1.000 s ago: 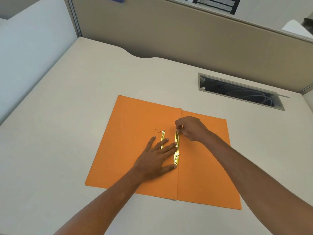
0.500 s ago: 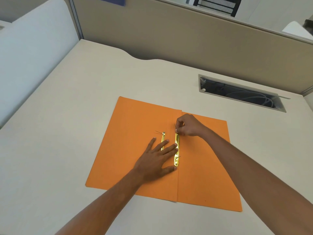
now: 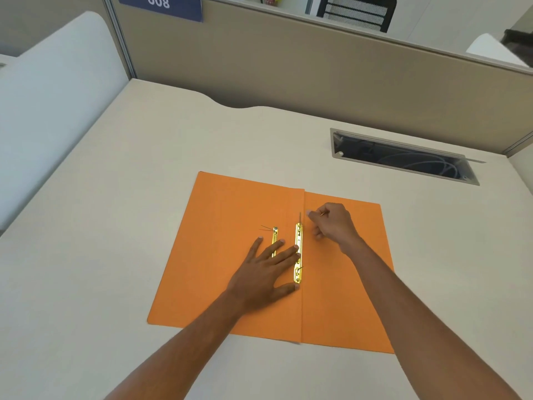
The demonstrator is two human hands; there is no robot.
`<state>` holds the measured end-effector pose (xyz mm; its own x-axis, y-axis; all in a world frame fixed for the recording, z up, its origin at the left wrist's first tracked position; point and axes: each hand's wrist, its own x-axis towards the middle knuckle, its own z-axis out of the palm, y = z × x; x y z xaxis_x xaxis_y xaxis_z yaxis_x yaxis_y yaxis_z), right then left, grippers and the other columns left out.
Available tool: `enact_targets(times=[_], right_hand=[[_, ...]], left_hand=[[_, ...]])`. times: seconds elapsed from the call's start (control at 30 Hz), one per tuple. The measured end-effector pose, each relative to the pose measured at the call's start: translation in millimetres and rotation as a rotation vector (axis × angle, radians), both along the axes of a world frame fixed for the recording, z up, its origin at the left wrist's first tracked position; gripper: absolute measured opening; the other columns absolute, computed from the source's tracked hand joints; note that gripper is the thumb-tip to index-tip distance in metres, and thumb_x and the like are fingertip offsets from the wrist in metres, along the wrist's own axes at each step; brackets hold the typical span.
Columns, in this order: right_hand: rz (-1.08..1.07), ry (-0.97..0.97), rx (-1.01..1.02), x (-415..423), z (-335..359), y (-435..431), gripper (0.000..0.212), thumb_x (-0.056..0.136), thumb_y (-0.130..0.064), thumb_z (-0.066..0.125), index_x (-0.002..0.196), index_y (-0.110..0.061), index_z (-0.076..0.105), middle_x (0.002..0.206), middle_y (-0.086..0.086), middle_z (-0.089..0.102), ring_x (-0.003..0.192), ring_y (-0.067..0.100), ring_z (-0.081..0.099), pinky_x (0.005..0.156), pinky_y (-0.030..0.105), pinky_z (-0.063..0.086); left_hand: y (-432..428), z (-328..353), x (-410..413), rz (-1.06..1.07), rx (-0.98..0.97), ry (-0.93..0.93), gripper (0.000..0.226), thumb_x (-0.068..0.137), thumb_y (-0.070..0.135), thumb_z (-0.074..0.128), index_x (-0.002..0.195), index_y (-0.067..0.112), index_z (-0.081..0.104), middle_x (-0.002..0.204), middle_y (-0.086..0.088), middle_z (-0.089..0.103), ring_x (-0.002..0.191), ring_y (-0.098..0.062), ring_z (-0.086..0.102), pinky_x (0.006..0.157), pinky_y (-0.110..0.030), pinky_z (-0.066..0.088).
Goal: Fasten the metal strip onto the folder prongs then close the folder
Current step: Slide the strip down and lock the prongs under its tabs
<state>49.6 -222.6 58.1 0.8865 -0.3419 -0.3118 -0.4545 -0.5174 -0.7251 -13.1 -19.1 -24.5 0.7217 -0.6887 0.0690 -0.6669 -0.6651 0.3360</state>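
An orange folder point(image 3: 230, 215) lies open and flat on the desk. A gold metal strip point(image 3: 298, 246) lies along the centre fold, with a thin prong point(image 3: 300, 217) standing up at its far end. A second, narrower gold strip point(image 3: 275, 236) lies just left of it, partly under my fingers. My left hand point(image 3: 265, 269) rests flat on the left leaf, fingers spread, fingertips touching both strips. My right hand point(image 3: 331, 223) hovers right of the strip's far end, fingers pinched on a thin gold prong tip.
A rectangular cable slot point(image 3: 403, 157) is cut into the desk at the back right. Beige partition walls point(image 3: 288, 67) close off the far side, and a white panel point(image 3: 52, 90) bounds the left. Bare desk surface point(image 3: 86, 284) surrounds the folder.
My right hand has moved from the strip's far end out to the right, leaving a prong standing there. The left hand has stayed flat on the folder. The camera tilted up slightly.
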Motion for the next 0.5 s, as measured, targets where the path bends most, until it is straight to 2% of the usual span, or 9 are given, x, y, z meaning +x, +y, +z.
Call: enact_targets(times=[0.1,0.17,0.23,0.27,0.37,0.5], right_hand=[[0.174,0.061,0.023,-33.5,11.0,5.9,0.032,0.088,-0.039,0.068,0.080,-0.008,0.069,0.071,0.010,0.073,0.055,0.015,0.069,0.052,0.024,0.054],[0.312,0.141,-0.001,-55.0,15.9,16.3,0.033,0.085,-0.043,0.071,0.077,-0.010,0.072,0.069,0.003,0.073,0.055,0.006,0.068,0.053,0.021,0.052],[0.401,0.157,-0.123,-68.7,16.9,27.9,0.029,0.083,-0.039,0.073,0.076,-0.011,0.075,0.068,-0.001,0.072,0.057,-0.003,0.064,0.059,0.023,0.051],[0.417,0.147,-0.191,-72.9,17.0,32.9,0.025,0.082,-0.034,0.074,0.075,-0.010,0.075,0.068,0.000,0.072,0.060,0.000,0.063,0.062,0.026,0.051],[0.398,0.143,-0.250,-80.1,16.1,39.1,0.012,0.080,-0.014,0.071,0.070,-0.009,0.074,0.073,0.011,0.074,0.071,0.022,0.066,0.070,0.035,0.055],[0.338,0.172,-0.248,-93.2,6.5,36.3,0.014,0.077,-0.001,0.065,0.078,-0.006,0.077,0.076,0.014,0.076,0.069,0.020,0.064,0.066,0.029,0.052]], left_hand=[[-0.6,1.2,0.3,0.000,-0.007,-0.002,0.066,0.094,0.069,0.028,0.149,0.034,0.028,0.159,0.017,0.025,0.150,-0.013,0.011,0.121,-0.051,-0.001],[-1.1,2.5,-0.2,-0.001,-0.027,0.004,0.064,0.093,0.068,0.030,0.148,0.035,0.028,0.158,0.017,0.028,0.149,-0.014,0.014,0.121,-0.051,0.000],[-1.8,3.2,-1.0,-0.002,-0.052,0.020,0.064,0.093,0.068,0.032,0.149,0.037,0.025,0.157,0.017,0.030,0.149,-0.014,0.015,0.121,-0.052,0.003],[-1.9,3.4,-1.1,-0.001,-0.055,0.029,0.065,0.093,0.069,0.032,0.149,0.038,0.024,0.158,0.018,0.028,0.149,-0.013,0.014,0.121,-0.052,0.003],[-2.0,2.9,0.3,0.004,-0.022,0.033,0.066,0.092,0.070,0.028,0.150,0.038,0.024,0.159,0.019,0.024,0.150,-0.011,0.010,0.121,-0.050,0.000],[-0.6,2.0,1.3,0.006,-0.039,0.033,0.068,0.091,0.069,0.030,0.149,0.035,0.029,0.159,0.017,0.025,0.149,-0.010,0.010,0.121,-0.050,0.000]])
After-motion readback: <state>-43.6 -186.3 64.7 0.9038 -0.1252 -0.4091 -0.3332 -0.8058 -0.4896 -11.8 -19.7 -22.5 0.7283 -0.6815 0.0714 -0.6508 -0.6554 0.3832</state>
